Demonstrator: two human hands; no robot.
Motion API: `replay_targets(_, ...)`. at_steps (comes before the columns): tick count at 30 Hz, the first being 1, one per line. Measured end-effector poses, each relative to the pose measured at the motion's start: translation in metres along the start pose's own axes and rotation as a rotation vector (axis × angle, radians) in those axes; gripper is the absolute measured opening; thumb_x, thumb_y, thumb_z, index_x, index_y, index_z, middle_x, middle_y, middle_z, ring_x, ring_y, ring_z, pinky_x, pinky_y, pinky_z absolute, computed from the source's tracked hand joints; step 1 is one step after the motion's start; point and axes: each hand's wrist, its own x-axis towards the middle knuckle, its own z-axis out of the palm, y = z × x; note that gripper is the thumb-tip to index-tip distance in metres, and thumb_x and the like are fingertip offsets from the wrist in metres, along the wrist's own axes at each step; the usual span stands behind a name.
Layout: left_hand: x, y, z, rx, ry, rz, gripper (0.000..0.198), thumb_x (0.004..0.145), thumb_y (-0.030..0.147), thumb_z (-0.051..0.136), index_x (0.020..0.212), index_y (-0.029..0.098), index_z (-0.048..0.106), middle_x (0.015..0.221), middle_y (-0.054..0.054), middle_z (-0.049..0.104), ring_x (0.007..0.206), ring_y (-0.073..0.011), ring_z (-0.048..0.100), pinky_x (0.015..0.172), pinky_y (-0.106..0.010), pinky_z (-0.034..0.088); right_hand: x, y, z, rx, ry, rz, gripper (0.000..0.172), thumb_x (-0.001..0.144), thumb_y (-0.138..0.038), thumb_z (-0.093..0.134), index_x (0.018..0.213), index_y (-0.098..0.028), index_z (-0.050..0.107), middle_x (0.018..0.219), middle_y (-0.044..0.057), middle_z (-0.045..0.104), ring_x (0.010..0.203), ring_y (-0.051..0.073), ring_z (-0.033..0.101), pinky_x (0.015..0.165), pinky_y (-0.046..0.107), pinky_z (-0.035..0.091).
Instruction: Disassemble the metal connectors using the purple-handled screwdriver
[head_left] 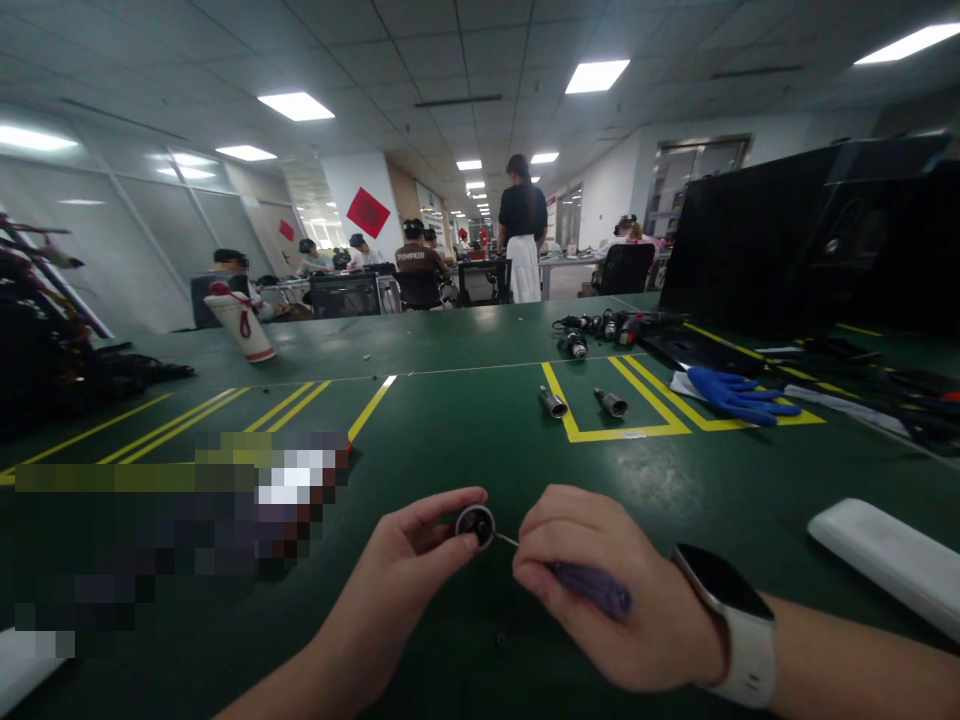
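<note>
Between the thumb and fingers of my left hand [409, 565] is a small round metal part [475, 526], its dark hollow end turned toward me. My right hand [600, 580] is closed around the purple handle of a screwdriver [592, 588]. The thin shaft points left, and its tip meets the rim of the round part; whether it sits in a screw I cannot tell. A tiny dark piece [500, 640] lies on the green table [420, 440] below my hands. Farther off lie two metal cone-shaped parts, a left one [553, 402] and a right one [611, 403].
Blue gloves [739, 395] and a cluster of dark metal parts [600, 330] lie at the back right, near a large black case [810, 230]. A white block-like object [885, 560] is at the right. A paper cup [244, 322] stands at the back left. Several people sit beyond.
</note>
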Motion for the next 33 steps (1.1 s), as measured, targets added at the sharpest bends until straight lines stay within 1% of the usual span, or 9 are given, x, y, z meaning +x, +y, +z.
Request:
replay_targets(4,-0.002,0.002,0.003,0.02,0.028,0.009,0.035,0.061,0.021,0.073,0.096,0.017,0.07,0.088,-0.006,0.074,0.087,-0.0219,0.065,0.083,-0.031,0.047,-0.003,-0.004,0.004,-0.188,-0.062,-0.153,0.011,0.081,-0.01,0.047,0.079,-0.011,0.058,0.072,0.008,0.061,0.069,0.017,0.052,0.061,0.03,0.042)
replay_targets(8,-0.004,0.003,0.005,0.042,0.067,0.027,0.031,0.059,0.019,0.072,0.09,0.016,0.072,0.082,-0.005,0.074,0.082,-0.0215,0.066,0.078,-0.031,0.049,-0.002,-0.006,0.006,-0.267,-0.078,-0.212,0.015,0.083,-0.011,0.046,0.077,-0.01,0.059,0.068,0.008,0.061,0.065,0.017,0.051,0.057,0.03,0.041)
replay_targets(11,-0.003,0.003,0.005,0.052,0.08,0.044,0.028,0.059,0.019,0.071,0.087,0.016,0.072,0.078,-0.005,0.074,0.077,-0.0206,0.066,0.074,-0.03,0.05,-0.002,-0.007,0.007,-0.303,-0.102,-0.219,0.018,0.086,-0.014,0.045,0.078,-0.01,0.06,0.066,0.007,0.06,0.063,0.016,0.05,0.056,0.029,0.04)
replay_targets(14,-0.001,0.002,0.005,0.06,0.085,0.046,0.026,0.059,0.019,0.071,0.085,0.016,0.073,0.076,-0.005,0.074,0.075,-0.0194,0.066,0.071,-0.027,0.05,-0.002,-0.008,0.007,-0.335,-0.098,-0.229,0.02,0.087,-0.016,0.045,0.076,-0.012,0.061,0.063,0.006,0.059,0.06,0.016,0.049,0.054,0.028,0.039)
replay_targets(19,0.0,0.002,0.005,0.069,0.092,0.049,0.026,0.059,0.017,0.07,0.085,0.017,0.073,0.077,-0.005,0.074,0.074,-0.0192,0.066,0.069,-0.026,0.05,-0.001,-0.011,0.01,-0.358,-0.085,-0.233,0.02,0.086,-0.014,0.046,0.073,-0.011,0.061,0.061,0.006,0.058,0.058,0.016,0.049,0.052,0.028,0.037)
replay_targets(22,0.0,0.002,0.005,0.074,0.1,0.055,0.026,0.059,0.017,0.07,0.084,0.017,0.073,0.075,-0.005,0.074,0.073,-0.0192,0.067,0.068,-0.026,0.051,-0.001,-0.011,0.011,-0.389,-0.071,-0.238,0.022,0.087,-0.016,0.047,0.07,-0.012,0.06,0.06,0.005,0.057,0.058,0.015,0.048,0.051,0.028,0.035)
replay_targets(27,0.0,0.0,0.005,0.075,0.096,0.048,0.027,0.059,0.017,0.07,0.085,0.017,0.073,0.075,-0.004,0.074,0.074,-0.0193,0.067,0.067,-0.025,0.051,-0.001,-0.01,0.012,-0.415,-0.1,-0.29,0.027,0.089,-0.018,0.044,0.068,-0.012,0.06,0.058,0.004,0.055,0.056,0.015,0.045,0.049,0.029,0.033)
replay_targets(30,-0.001,-0.001,0.006,0.088,0.092,0.055,0.026,0.059,0.017,0.07,0.085,0.017,0.073,0.074,-0.004,0.074,0.073,-0.0191,0.067,0.067,-0.025,0.05,-0.002,-0.012,0.013,-0.43,-0.096,-0.272,0.027,0.088,-0.016,0.045,0.066,-0.012,0.06,0.058,0.004,0.056,0.056,0.015,0.046,0.048,0.029,0.032)
replay_targets(33,0.0,-0.002,0.006,0.101,0.078,0.065,0.025,0.06,0.017,0.069,0.084,0.017,0.073,0.074,-0.004,0.074,0.072,-0.0182,0.067,0.066,-0.024,0.05,-0.003,-0.013,0.015,-0.458,-0.083,-0.239,0.026,0.088,-0.016,0.045,0.067,-0.012,0.06,0.059,0.004,0.057,0.058,0.015,0.048,0.05,0.029,0.033)
